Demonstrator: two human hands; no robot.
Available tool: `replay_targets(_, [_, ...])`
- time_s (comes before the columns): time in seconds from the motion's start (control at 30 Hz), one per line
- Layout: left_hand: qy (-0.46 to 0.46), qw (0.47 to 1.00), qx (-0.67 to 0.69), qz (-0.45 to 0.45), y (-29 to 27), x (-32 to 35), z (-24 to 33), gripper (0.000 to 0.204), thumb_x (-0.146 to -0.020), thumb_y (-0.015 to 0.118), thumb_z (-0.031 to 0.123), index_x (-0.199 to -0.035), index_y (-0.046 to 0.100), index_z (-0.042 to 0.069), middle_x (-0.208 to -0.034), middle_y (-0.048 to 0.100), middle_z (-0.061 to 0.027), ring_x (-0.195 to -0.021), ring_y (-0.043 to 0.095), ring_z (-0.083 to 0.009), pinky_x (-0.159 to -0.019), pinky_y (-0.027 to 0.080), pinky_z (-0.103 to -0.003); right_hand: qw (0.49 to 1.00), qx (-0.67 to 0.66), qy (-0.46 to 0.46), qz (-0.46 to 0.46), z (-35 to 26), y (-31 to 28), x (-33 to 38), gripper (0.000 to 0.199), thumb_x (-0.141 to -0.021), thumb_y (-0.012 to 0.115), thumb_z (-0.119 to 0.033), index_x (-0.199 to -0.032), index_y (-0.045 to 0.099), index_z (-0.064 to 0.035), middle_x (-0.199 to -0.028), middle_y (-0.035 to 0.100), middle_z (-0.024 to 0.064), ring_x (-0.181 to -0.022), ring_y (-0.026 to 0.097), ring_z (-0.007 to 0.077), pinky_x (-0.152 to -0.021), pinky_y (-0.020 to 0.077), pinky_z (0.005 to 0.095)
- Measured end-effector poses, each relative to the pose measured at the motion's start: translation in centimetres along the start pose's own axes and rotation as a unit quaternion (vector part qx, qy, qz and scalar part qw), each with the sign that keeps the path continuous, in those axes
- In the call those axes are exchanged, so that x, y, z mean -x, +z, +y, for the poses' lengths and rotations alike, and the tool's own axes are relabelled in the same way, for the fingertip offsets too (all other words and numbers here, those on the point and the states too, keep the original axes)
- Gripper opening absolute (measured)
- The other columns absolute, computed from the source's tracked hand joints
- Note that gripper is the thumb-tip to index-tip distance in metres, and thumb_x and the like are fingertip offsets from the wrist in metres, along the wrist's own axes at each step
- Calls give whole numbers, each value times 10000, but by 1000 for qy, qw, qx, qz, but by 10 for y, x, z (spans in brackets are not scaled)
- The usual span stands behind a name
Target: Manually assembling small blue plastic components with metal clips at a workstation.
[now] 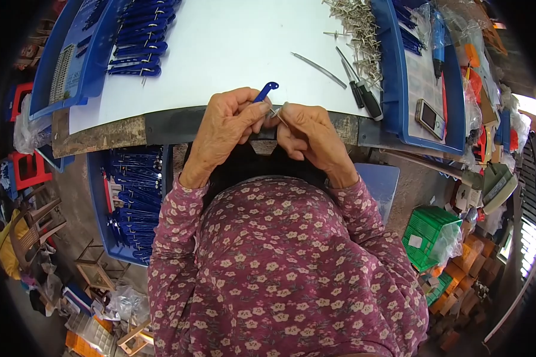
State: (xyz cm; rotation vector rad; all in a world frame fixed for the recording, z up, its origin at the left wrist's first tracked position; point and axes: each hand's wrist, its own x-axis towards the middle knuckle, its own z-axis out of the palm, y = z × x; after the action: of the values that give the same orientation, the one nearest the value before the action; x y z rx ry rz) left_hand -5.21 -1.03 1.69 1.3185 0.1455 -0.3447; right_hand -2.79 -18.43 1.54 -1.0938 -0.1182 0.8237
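Blue handle piece (267, 91) stands out of the left hand's grip, over the near edge of the worktable. The white tabletop (238, 50) spreads beyond the grip, with one blue tray (457, 134) to the right of it and another blue tray (93, 70) to the left. Left of the grip and farther off, a heap of blue parts (140, 44) in much the same colour lies in a rough stack; right of it and also beyond is a scatter of silvery metal pins (357, 35).

The left hand (223, 125) pinches the piece, thumb and fingers closed around its lower length. The right hand (315, 128) is just beside it, thumb and forefinger brought together on a thin metal part (276, 113); how firmly they hold it I cannot tell.

What shows of the piece is a short, slim bar of deep, even blue, rather smooth. It leans away from the grip, up and to the right. Its free end is rounded and bends rightward like a small hook, with little dark spots that look like holes. Its lower end is hidden by the left fingers. The metal part, thinner and silvery, shows only in the gap between the two hands; whether it joins the piece is unclear.
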Motion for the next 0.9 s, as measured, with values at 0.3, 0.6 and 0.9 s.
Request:
replay_targets(0.3, [21, 999, -25, 7, 8, 1, -2, 166, -866, 544, 159, -909, 580, 3, -573, 456, 53, -436, 308, 8, -379, 204, -143, 995, -91, 29, 5, 12, 1, 1, 314, -915, 448, -215, -800, 564, 53, -477, 433, 12, -373, 308, 50, -343, 269, 194])
replay_targets(0.6, [-9, 1000, -16, 11, 4, 3, 0, 178, -862, 552, 183, -882, 588, 10, -564, 476, 45, -431, 334, 5, -376, 234, -143, 885, 394, -213, 126, 17, 15, 2, 273, -904, 483, -187, -719, 521, 10, -493, 448, 4, -403, 382, 53, -373, 283, 220])
replay_targets(0.9, [6, 1000, -16, -13, 3, 4, 3, 198, -865, 545, 193, -879, 597, 2, -557, 476, 45, -441, 372, 0, -383, 267, -138, 984, -160, 51, -57, 6, -4, 0, 357, -917, 449, -269, -812, 572, 50, -476, 443, 18, -369, 308, 45, -342, 261, 197])
